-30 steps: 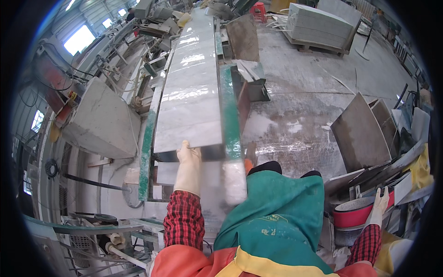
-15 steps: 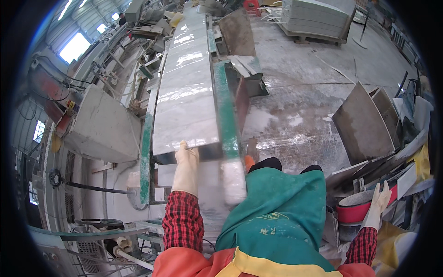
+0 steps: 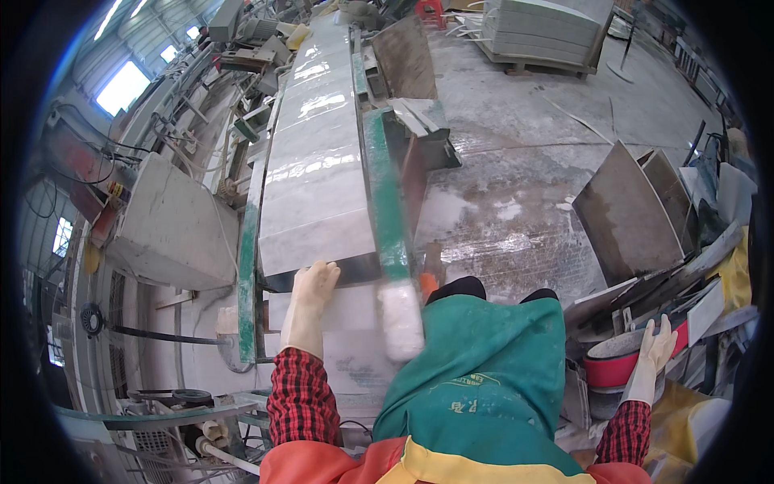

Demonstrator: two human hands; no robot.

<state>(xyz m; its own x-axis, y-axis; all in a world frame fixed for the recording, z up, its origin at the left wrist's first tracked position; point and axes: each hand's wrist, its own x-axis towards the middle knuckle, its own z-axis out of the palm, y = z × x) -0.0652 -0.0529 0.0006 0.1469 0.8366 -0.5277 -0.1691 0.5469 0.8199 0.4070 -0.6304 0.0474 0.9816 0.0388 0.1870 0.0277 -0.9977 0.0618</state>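
My gloved left hand [image 3: 313,292] is at the near edge of a pale, marbled stone slab [image 3: 318,238]. Its fingers are curled closed on that edge, and the fingertips are partly hidden. This slab is the nearest in a row of wet, glossy stone slabs [image 3: 313,149] lying between two green rails [image 3: 389,202]. Below the edge, a dark gap and a whitish surface [image 3: 351,310] show. Off to the right, my gloved right hand [image 3: 657,347] has its fingers spread and holds nothing. It is beside a red-rimmed tub [image 3: 606,371].
A white wrapped bundle [image 3: 401,321] covers the right rail's near end. Brown boards [image 3: 625,214] lean at right, near stacked offcuts. A pale stone block [image 3: 173,222] stands left. Farther off are a pallet stack [image 3: 540,36] and a red stool [image 3: 430,12].
My left hand has shifted slightly left and down, its fingers now more curled. A seam now shows near the front of the nearest slab. My right hand stays beside the tub, fingers spread.
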